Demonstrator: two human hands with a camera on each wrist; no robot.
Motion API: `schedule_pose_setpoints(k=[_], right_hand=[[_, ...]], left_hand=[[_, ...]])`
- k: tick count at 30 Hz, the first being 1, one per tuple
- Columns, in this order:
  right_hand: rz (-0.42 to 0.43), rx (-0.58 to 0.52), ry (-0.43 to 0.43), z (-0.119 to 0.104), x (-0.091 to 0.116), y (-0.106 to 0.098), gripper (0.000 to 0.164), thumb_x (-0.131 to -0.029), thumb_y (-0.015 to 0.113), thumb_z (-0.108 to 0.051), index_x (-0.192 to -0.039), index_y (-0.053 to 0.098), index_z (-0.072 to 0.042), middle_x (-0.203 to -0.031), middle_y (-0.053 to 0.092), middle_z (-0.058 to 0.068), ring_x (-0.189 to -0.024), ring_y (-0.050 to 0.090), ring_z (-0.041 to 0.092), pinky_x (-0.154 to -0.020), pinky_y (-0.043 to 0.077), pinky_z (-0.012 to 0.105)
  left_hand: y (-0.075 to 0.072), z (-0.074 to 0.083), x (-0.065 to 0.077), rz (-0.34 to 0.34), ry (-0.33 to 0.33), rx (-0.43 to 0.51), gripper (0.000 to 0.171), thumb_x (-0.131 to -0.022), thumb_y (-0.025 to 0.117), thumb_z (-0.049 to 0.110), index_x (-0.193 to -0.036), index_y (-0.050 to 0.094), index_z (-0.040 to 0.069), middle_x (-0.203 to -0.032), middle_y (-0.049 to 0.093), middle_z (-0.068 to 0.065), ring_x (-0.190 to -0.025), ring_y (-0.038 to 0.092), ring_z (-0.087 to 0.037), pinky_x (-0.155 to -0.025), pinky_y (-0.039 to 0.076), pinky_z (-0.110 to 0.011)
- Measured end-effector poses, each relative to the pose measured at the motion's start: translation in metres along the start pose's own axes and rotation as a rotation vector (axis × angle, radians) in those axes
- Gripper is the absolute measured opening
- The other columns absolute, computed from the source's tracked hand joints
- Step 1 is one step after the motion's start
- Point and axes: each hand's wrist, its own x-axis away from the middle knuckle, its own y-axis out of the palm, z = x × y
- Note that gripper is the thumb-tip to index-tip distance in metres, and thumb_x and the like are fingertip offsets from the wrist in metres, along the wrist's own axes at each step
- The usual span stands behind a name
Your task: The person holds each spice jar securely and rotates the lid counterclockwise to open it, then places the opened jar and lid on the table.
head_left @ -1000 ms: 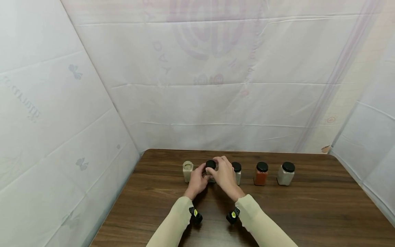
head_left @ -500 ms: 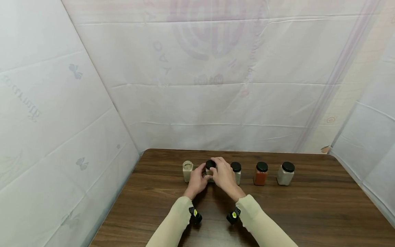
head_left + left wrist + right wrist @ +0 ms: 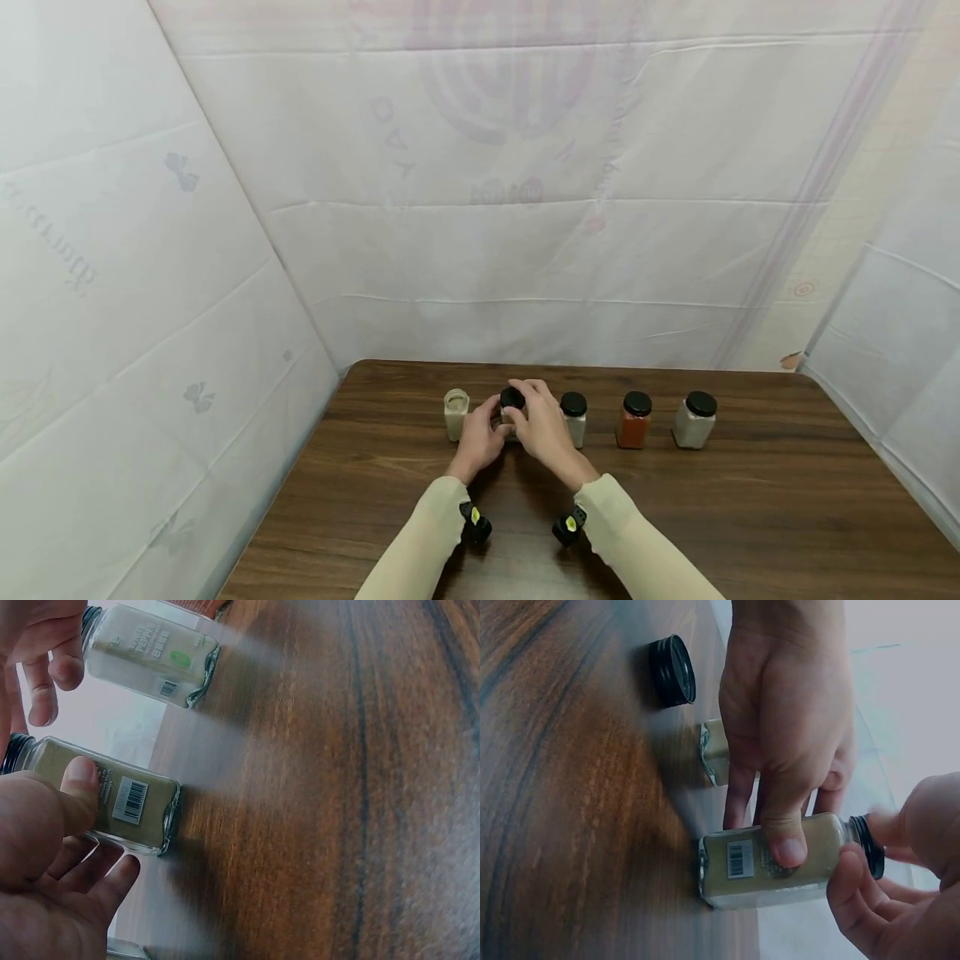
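Note:
My left hand [image 3: 480,439] grips the body of a glass spice jar [image 3: 146,799] filled with greenish-tan powder, thumb flat across its front beside a barcode label. The jar stands upright at the table. Fingers of my right hand [image 3: 546,427] curl round its black screw lid [image 3: 870,847], which sits on the neck. To the left stands a lidless jar [image 3: 456,417] of pale powder. In the right wrist view a loose black lid [image 3: 673,671] lies on the table near that jar; the head view does not show it.
Right of my hands, lidded jars stand in a row: a pale one [image 3: 576,425] close by, a red-orange one [image 3: 634,425], then a whitish one [image 3: 693,427]. The brown wooden table [image 3: 750,517] ends at a white cloth wall [image 3: 525,258].
The right hand's fingers and thumb have shifted about the lid, letting more of the jar show midway, then closing up on the lid again. My left hand and the jar stay in place.

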Motion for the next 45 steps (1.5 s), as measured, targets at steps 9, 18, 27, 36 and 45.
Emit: schedule_pose_setpoints(k=[9,18,27,36,45], right_hand=[[0.122,-0.017,0.079,-0.0002,-0.0024,0.0038,0.044,-0.087,0.085,-0.025,-0.124,0.068,-0.008,-0.116,0.061,0.013,-0.074,0.058,0.018,-0.070,0.054,0.041],[0.123,-0.021,0.051,-0.0015,-0.0010,0.0004,0.036,-0.089,0.083,-0.020,-0.120,0.071,-0.005,-0.114,0.065,0.013,-0.089,0.065,0.028,-0.077,0.057,0.046],[0.052,-0.007,0.002,-0.0004,-0.0009,-0.0012,0.031,-0.097,0.072,-0.008,-0.128,0.068,-0.006,-0.132,0.065,0.011,-0.087,0.066,0.024,-0.070,0.053,0.039],[-0.007,0.018,-0.037,0.0019,-0.0010,0.0003,0.039,-0.098,0.070,-0.009,-0.136,0.064,-0.008,-0.142,0.059,0.012,-0.113,0.067,0.032,-0.087,0.057,0.047],[0.091,-0.028,0.041,0.0000,-0.0008,0.0029,0.048,-0.091,0.081,-0.022,-0.134,0.065,-0.007,-0.124,0.060,0.015,-0.061,0.048,0.009,-0.061,0.047,0.033]], left_hand=[[0.0015,-0.0004,-0.0010,0.003,0.005,-0.029,0.041,-0.096,0.069,0.002,-0.136,0.060,0.001,-0.126,0.069,-0.019,-0.113,0.069,-0.029,-0.091,0.057,-0.043],[0.0004,-0.0002,-0.0023,-0.007,-0.011,-0.003,0.042,-0.095,0.072,0.005,-0.136,0.060,0.001,-0.130,0.067,-0.020,-0.120,0.066,-0.032,-0.095,0.056,-0.043],[-0.0009,-0.0019,-0.0037,-0.008,-0.019,-0.003,0.041,-0.095,0.073,0.007,-0.134,0.061,0.002,-0.127,0.069,-0.017,-0.118,0.066,-0.031,-0.095,0.055,-0.043],[-0.0013,-0.0015,-0.0020,-0.005,-0.011,-0.013,0.042,-0.095,0.071,0.004,-0.136,0.060,0.001,-0.129,0.068,-0.019,-0.120,0.065,-0.032,-0.095,0.055,-0.044],[-0.0008,0.0012,-0.0009,-0.010,-0.017,-0.017,0.042,-0.096,0.068,-0.001,-0.137,0.059,-0.001,-0.130,0.068,-0.019,-0.121,0.065,-0.031,-0.095,0.055,-0.044]])
